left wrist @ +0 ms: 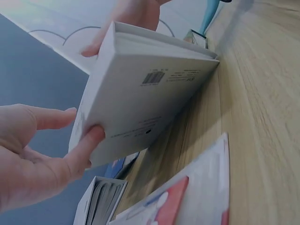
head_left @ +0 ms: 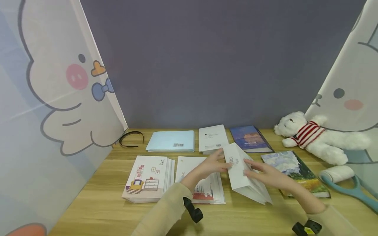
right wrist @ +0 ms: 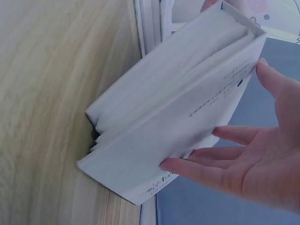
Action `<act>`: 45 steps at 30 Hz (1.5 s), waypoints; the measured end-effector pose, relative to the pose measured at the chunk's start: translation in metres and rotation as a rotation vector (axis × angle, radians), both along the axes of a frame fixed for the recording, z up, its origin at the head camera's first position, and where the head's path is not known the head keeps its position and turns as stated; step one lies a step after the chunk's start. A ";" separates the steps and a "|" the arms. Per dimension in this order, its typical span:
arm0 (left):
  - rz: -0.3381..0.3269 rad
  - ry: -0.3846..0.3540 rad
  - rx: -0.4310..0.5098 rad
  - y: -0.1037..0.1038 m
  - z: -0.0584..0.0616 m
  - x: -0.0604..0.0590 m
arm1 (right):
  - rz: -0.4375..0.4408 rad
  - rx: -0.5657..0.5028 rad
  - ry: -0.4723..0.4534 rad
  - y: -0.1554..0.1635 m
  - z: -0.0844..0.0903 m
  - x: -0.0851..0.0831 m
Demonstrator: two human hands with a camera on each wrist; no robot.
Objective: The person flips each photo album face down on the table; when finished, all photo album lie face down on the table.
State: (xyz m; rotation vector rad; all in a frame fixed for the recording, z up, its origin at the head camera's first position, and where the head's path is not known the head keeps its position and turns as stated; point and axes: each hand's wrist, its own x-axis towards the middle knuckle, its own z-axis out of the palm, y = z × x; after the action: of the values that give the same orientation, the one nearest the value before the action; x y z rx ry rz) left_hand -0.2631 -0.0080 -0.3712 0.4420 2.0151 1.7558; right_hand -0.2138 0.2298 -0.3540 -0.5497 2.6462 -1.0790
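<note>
Steadying a white hardcover book (head_left: 237, 172) between two hands looks to be the step in hand. The book is right of centre over the wooden surface (head_left: 97, 203), tilted, spine uppermost, with its covers parted below so that the pages show between them; whether its whole lower side touches the wood, I cannot tell. The left hand (head_left: 209, 164) has a narrow grip, thumb and finger pinching the spine's edge. The right hand (head_left: 267, 173) has a wider, looser grip, its fingers spread and nearly straight against the cover. Just to the left lies a white illustrated book (head_left: 208, 183), with an armchair-cover stack (head_left: 144, 178) beyond it; to the right is a landscape-painting book (head_left: 286, 167). The next move, I judge, calls for even pressure from both hands, so that the covers do not splay wider.
</note>
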 end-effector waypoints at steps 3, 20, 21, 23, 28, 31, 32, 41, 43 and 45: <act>0.006 -0.002 0.033 -0.002 0.000 -0.001 | 0.017 -0.001 0.012 -0.004 0.005 0.001; -0.082 0.099 0.147 -0.003 -0.001 -0.002 | -0.045 -0.273 -0.124 -0.009 0.009 0.009; -0.086 0.113 0.145 -0.002 -0.001 -0.001 | -0.051 -0.271 -0.118 -0.009 0.009 0.009; -0.090 0.142 0.146 0.000 -0.002 0.000 | -0.061 -0.262 -0.099 -0.008 0.010 0.010; -0.084 0.207 0.123 0.007 0.000 0.002 | -0.061 -0.307 -0.069 -0.003 0.012 0.011; -0.099 0.240 0.083 0.012 0.000 0.003 | -0.027 -0.346 -0.051 0.001 0.013 0.011; -0.109 0.250 0.069 0.014 0.000 0.004 | -0.010 -0.345 -0.041 0.002 0.014 0.011; -0.202 0.380 -0.073 0.026 -0.003 0.007 | -0.106 -0.184 0.054 0.014 0.026 0.014; -0.225 0.409 -0.096 0.028 -0.005 0.006 | -0.138 -0.159 0.062 0.015 0.028 0.013; -0.245 0.440 -0.131 0.029 -0.007 0.005 | -0.167 -0.137 0.073 0.016 0.028 0.012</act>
State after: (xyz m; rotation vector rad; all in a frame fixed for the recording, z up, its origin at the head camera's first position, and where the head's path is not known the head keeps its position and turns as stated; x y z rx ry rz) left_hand -0.2578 0.0209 -0.3781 1.0584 2.2303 1.4596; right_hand -0.2020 0.2454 -0.3256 -0.4067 2.7360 -1.3204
